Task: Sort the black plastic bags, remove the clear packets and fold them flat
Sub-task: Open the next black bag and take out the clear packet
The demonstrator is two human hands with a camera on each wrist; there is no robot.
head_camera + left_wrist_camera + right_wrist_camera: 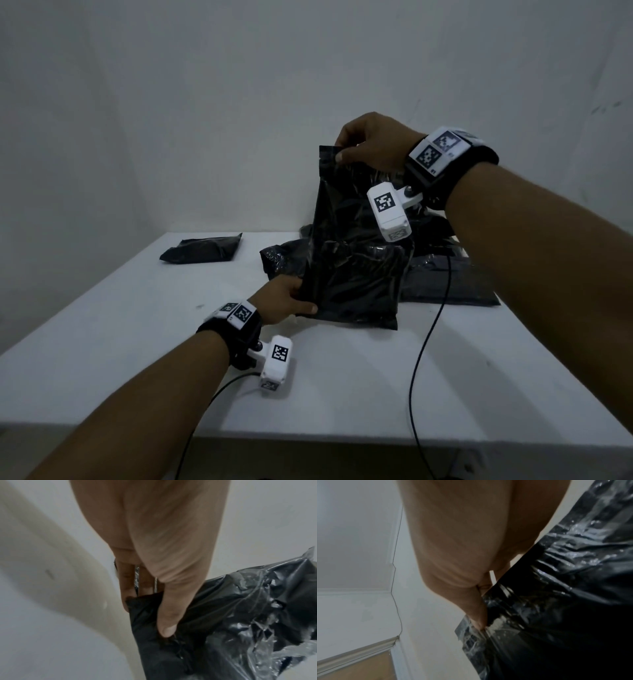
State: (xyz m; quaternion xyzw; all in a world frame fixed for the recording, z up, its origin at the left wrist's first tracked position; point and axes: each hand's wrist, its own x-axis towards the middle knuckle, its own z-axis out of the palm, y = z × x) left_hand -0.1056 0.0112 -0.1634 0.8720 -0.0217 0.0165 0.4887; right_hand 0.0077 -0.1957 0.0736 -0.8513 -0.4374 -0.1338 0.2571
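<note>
Above the white worktop, the right hand pinches the top edge of 1 upright packet, while the left hand grips its lower corner. Only the left wrist view shows clear film over black material. 1 flat black bag lies apart at left; a pile, uncountable, sits behind.

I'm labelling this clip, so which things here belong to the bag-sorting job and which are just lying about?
Job:
- upright black plastic bag in a clear packet, held by the left hand and right hand
- heap of black bags
- flat folded black bag

Lying about:
- black cable
- white table
</note>
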